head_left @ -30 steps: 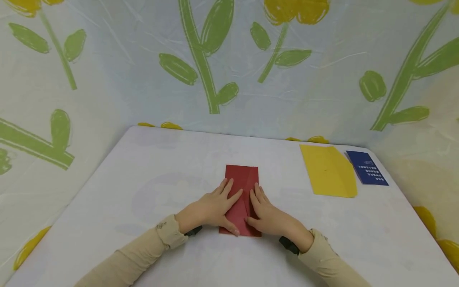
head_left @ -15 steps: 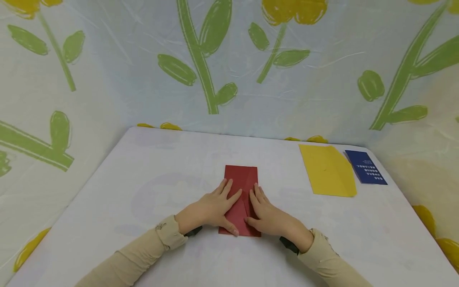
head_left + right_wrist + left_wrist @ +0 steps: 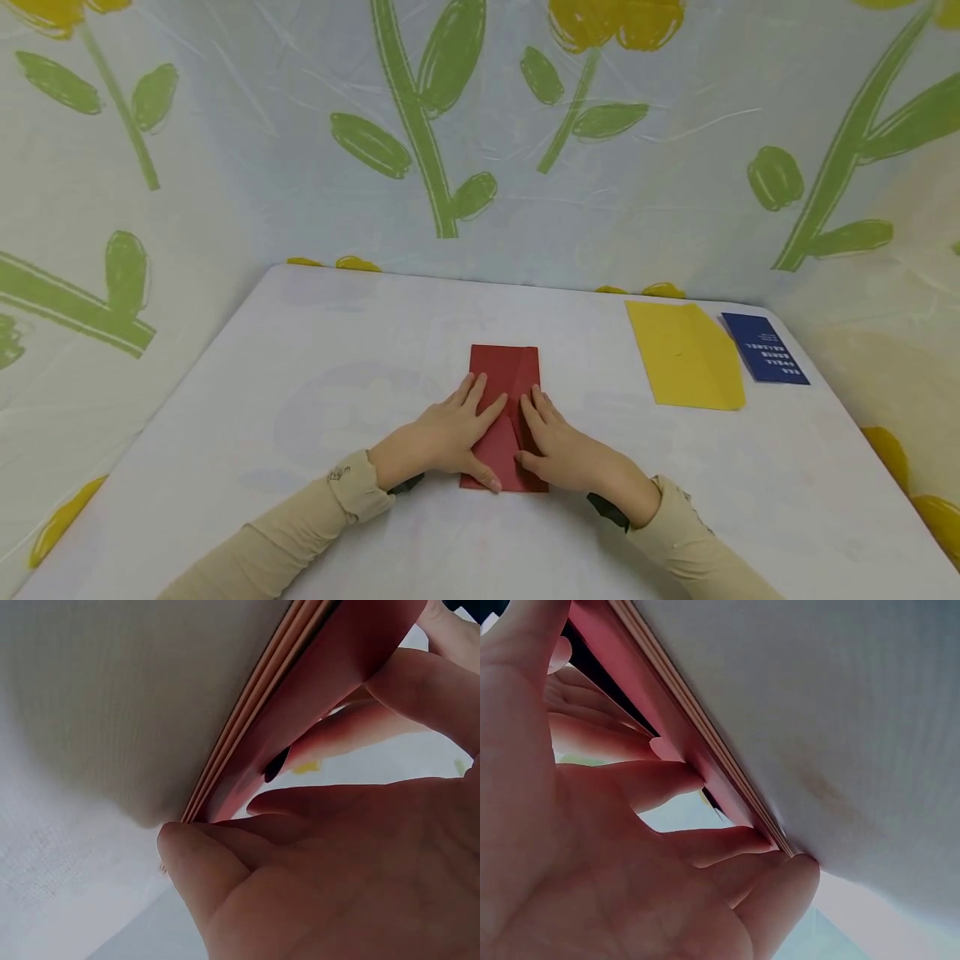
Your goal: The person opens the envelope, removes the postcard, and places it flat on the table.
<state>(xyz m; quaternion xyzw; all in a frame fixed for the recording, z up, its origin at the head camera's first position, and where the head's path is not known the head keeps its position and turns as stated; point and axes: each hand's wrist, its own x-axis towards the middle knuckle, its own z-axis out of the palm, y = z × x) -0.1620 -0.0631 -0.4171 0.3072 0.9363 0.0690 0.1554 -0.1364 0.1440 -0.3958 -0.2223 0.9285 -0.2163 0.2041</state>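
Note:
A tall strip of folded red paper [image 3: 491, 362] lies on the table in the middle of the head view, its long sides running away from me. My left hand [image 3: 450, 433] rests on its left half with fingers spread, the thumb near the near edge. On the right side, my right hand [image 3: 562, 450] touches the paper with nearly straight fingers along its edge. A creased flap runs down that right half, partly hidden by the fingers. Both wrist views show stacked layers at the edges of the red paper [image 3: 656, 705], with fingertips right against them.
A yellow sheet of paper [image 3: 678, 358] with a slanted corner lies at the back right. Beside it is a dark blue card [image 3: 765, 350] with white print. The table [image 3: 352, 333] has a white cover, and flower-patterned cloth [image 3: 637, 200] hangs behind it.
Almost everything stays in place. The right hand and the near right corner of the red paper have shifted very slightly to the right.

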